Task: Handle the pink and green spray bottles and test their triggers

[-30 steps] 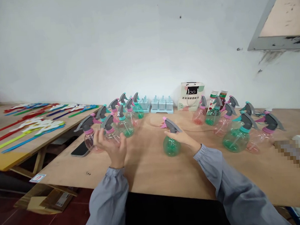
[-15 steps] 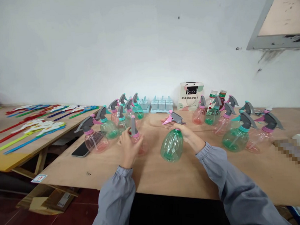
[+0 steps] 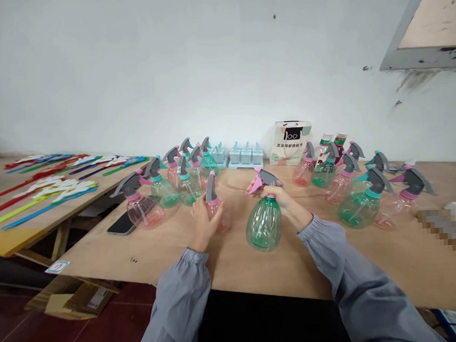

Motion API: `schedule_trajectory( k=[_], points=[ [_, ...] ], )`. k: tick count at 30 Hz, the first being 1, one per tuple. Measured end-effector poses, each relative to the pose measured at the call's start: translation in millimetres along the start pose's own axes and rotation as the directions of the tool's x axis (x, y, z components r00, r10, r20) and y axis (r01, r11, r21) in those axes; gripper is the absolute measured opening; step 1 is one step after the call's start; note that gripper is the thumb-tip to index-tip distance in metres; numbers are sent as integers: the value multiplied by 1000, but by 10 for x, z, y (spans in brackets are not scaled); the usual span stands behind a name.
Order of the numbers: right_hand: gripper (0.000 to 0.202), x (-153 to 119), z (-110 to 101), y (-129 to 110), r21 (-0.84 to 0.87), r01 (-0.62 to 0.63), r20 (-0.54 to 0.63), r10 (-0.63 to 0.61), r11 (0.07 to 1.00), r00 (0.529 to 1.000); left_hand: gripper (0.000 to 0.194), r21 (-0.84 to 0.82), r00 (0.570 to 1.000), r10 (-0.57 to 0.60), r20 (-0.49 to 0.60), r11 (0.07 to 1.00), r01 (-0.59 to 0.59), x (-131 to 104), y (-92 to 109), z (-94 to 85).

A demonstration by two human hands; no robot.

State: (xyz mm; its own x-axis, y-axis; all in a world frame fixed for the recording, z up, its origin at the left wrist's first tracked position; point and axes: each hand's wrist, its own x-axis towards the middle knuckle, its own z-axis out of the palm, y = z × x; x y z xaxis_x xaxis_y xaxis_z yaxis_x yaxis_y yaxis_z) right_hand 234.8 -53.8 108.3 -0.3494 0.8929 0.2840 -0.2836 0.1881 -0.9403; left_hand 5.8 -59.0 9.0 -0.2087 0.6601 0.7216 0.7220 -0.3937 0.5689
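- Green spray bottle (image 3: 264, 225), lower center of the frame: your right hand (image 3: 281, 198) curls around its neck and spray head.
- Pink spray bottle (image 3: 224, 220), just left of it: your left hand (image 3: 204, 220) pinches its neck between thumb and fingers.
- Black phone (image 3: 120, 224), left of center, lies partly behind the leftmost pink bottle (image 3: 145, 216).
- Paper bag (image 3: 287, 153), right of center, stands by the wall (image 3: 133, 69).

Loose grey-blue sleeves (image 3: 176, 299) with gathered cuffs (image 3: 195, 255)
The plain cloth creases into soft folds along both forearms, and narrow ruffles bunch where the cuffs close around the wrists; left hand (image 3: 204, 218) and right hand (image 3: 279, 195) are bare.
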Motion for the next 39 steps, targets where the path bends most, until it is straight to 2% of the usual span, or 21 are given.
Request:
schedule_trajectory(
  k=[3, 6, 8, 14, 19, 25, 31, 36, 39],
  points=[
    [38, 14, 20, 20, 31, -24, 12, 24, 999, 1000, 38, -60, 1000, 14, 5, 998, -14, 9, 5, 10],
    [39, 8, 26, 28, 42, -33, -1, 33, 999, 999, 37, -125, 999, 8, 32, 992, -4, 19, 22, 2],
    [34, -2, 23, 24, 30, -30, 0, 30, 999, 1000, 36, -161, 999, 5, 53, 987, 3, 25, 36, -10],
    [15, -2, -4, 10, -71, 97, -33, -99, 993, 995, 32, -202, 997, -1, 75, 979, 16, 38, 74, -35],
    [20, 17, -17, 42, -31, -42, -4, 42, 999, 999, 30, -230, 995, -13, 96, 973, 35, 44, 94, -49],
    [14, -14, -8, -11, -125, 57, -96, -70, 990, 993, 27, -222, 997, -15, 78, 974, 32, 48, 69, -45],
    [21, -4, -8, 4, -53, -105, -121, 98, 993, 988, 29, -224, 997, -10, 79, 974, 28, 50, 36, -20],
    [11, -27, 36, -32, -137, 2, -144, -22, 991, 989, 29, -216, 997, -9, 72, 976, 24, 52, 26, -17],
    [8, -39, 40, -21, -167, -56, -190, 23, 984, 982, 29, -217, 997, -3, 82, 976, 21, 55, 28, -20]
  ],
)
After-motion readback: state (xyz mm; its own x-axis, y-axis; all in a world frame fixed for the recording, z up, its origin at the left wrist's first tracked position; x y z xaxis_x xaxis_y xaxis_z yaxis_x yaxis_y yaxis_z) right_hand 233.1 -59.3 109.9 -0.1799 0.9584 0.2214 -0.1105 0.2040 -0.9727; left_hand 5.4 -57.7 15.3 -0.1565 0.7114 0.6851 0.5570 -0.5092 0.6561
